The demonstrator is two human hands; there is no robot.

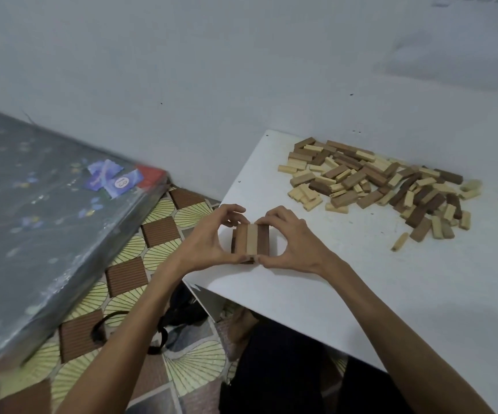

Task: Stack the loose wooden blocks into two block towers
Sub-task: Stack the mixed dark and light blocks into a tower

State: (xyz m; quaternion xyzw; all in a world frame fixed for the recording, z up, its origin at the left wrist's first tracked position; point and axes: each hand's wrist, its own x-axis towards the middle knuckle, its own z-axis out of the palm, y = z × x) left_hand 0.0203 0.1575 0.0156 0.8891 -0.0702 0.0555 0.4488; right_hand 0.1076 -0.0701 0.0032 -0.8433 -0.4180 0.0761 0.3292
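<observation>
Pale wall (211, 70), patterned floor (158, 252) (brown-and-cream tiles).

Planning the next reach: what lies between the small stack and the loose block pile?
Head view: the right hand holding the stack, then bare table before the pile.

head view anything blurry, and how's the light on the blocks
In the head view the plastic-wrapped mattress at left is blurred with pale glare; the block stack and the loose pile are fairly sharp; light is soft and even, shadows faint.
</observation>
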